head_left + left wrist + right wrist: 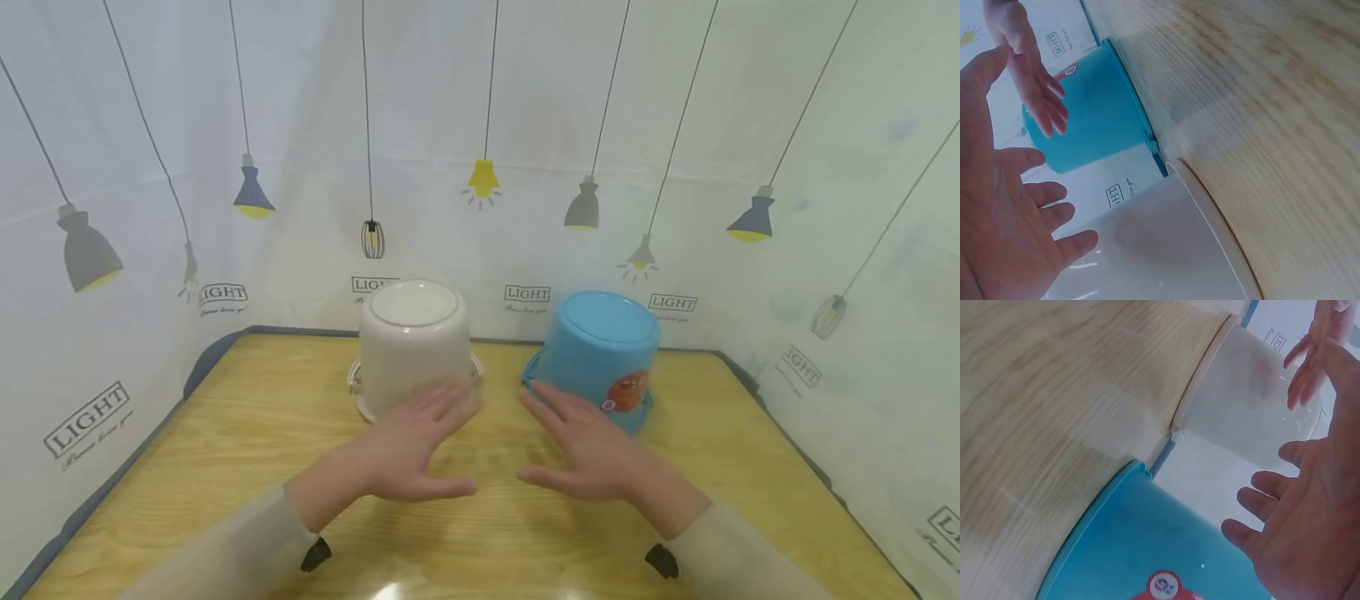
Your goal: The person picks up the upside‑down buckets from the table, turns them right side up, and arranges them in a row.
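Note:
Two buckets stand upside down on the wooden table, a white bucket [412,350] on the left and a blue bucket [596,350] with a red sticker on the right. My left hand [412,446] hovers in front of the white bucket, fingers straight and thumb spread. My right hand [588,446] is held likewise before the blue bucket. Neither hand holds anything. In the left wrist view, the white bucket [1154,250] lies beyond my left fingers, apart from the palm. The right wrist view has the blue bucket [1147,550] close to my right fingers [1241,534].
The wooden table [247,467] has a dark blue edge. A pale curtain [480,100] printed with hanging lamps surrounds it at the back and both sides. Each bucket's handle, such as the blue handle [531,368], hangs low by the rim.

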### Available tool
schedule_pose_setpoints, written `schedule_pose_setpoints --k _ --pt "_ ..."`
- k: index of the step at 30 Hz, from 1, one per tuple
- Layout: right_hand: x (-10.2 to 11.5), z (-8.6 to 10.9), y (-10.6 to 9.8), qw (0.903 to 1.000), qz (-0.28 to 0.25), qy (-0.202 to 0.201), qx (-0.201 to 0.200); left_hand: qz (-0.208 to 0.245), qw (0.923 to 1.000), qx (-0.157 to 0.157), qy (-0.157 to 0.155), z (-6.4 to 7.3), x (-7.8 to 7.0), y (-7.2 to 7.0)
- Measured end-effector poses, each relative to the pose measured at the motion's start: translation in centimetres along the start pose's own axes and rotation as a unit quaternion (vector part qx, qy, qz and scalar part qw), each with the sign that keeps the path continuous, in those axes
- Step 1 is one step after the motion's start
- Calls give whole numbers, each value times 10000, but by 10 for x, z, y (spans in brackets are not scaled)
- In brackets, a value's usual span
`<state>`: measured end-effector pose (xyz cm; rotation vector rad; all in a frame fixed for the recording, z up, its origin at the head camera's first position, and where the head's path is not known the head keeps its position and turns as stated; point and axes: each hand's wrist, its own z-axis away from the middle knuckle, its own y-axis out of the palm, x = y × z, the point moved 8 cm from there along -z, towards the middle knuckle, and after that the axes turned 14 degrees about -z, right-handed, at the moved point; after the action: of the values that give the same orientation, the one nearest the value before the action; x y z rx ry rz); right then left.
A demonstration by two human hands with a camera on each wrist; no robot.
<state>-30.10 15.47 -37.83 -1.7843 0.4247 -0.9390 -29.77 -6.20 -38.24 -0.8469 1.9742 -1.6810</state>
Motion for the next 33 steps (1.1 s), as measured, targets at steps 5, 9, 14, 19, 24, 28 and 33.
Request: schedule_pose_setpoints --k 5,9,14,19,24,28,33 --pt "3 -15 9 9998 -127 -52 124 135 9996 -72 -244 17 10 -3" --pt "0 -29 19 9990 -192 151 371 207 9985 -164 -484 37 24 -5" --pt "-6 -47 30 9954 -352 580 671 272 9951 -82 -945 64 51 -2" --pt "-16 -63 38 9908 -459 947 853 597 9857 389 -1525 83 83 8" --pt "-27 -80 44 9871 -647 1166 889 561 9770 733 -1921 89 115 18" --pt "-32 -93 48 9825 -858 1363 935 557 9725 890 -2078 87 136 29" --pt "-39 -108 56 9782 -1016 1527 973 646 9657 1117 -2255 81 156 45"
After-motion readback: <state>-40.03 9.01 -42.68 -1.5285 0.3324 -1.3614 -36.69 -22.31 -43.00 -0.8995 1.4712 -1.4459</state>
